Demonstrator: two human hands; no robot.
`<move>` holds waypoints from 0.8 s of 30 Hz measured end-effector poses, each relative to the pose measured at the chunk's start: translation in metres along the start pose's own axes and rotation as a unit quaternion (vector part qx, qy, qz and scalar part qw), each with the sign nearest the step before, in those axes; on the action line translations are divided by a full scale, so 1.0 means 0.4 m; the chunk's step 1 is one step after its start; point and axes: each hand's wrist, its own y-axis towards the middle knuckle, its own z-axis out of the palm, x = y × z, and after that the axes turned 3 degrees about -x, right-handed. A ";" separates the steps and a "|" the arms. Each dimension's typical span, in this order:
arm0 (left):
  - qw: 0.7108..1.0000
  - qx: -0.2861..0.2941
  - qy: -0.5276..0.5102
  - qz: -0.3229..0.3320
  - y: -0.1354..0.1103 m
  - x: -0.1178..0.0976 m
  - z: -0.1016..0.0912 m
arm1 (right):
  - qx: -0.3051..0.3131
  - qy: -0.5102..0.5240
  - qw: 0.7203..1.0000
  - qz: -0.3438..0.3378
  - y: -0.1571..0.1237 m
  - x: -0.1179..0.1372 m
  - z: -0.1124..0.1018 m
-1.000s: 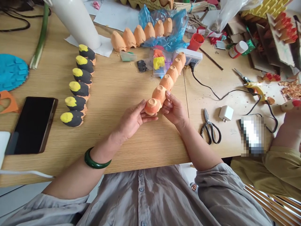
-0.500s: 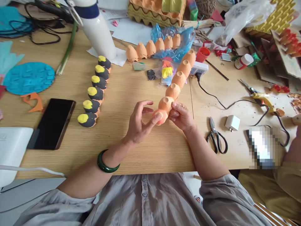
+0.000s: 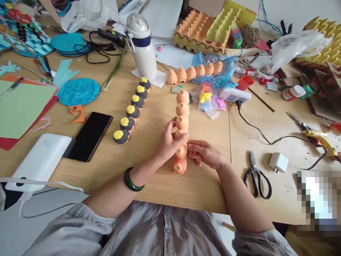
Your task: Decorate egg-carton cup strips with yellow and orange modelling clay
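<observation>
An orange egg-carton strip (image 3: 182,109) of several joined cups lies lengthwise in front of me. My left hand (image 3: 170,142) is closed around its middle from the left, thumb across the top. At the strip's right side, my right hand (image 3: 206,153) is closed in a pinch beside the lower cups. A small orange-red bit (image 3: 195,152), seemingly soft clay, shows between its fingers. The nearest cup (image 3: 180,166) has a brighter orange coating than the others. Left of my hands sits another strip (image 3: 132,111), its cups covered in black with yellow tops.
A plain orange strip (image 3: 191,73) lies beyond, near a white bottle (image 3: 145,53). Colourful clay packets (image 3: 205,97) lie by a power strip (image 3: 234,95). Scissors (image 3: 256,176) and a white charger (image 3: 278,162) are at right; a phone (image 3: 89,137) and power bank (image 3: 42,156) at left.
The strip has swung from slanting right to pointing nearly straight away from me, lower down. My left hand has shifted from its near end to its middle. The view has turned left.
</observation>
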 end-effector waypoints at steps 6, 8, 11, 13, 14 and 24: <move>0.995 -0.066 0.064 0.039 0.027 -0.003 -0.016 | -0.166 0.039 0.979 -0.109 0.012 -0.015 0.005; 0.993 -0.073 0.086 0.035 0.030 -0.004 -0.020 | -0.204 0.088 0.963 -0.154 0.023 -0.020 -0.003; 0.992 -0.068 0.097 0.042 0.032 0.001 -0.026 | -0.236 0.137 0.942 -0.195 0.036 -0.026 -0.014; 0.994 -0.057 0.084 0.050 0.032 0.006 -0.029 | -0.234 0.138 0.940 -0.206 0.040 -0.030 -0.016; 0.994 -0.052 0.079 0.054 0.032 0.008 -0.030 | -0.229 0.135 0.941 -0.209 0.042 -0.032 -0.016; 0.999 -0.038 -0.015 0.028 0.018 -0.040 -0.018 | -0.229 0.076 0.954 -0.176 0.036 -0.031 0.021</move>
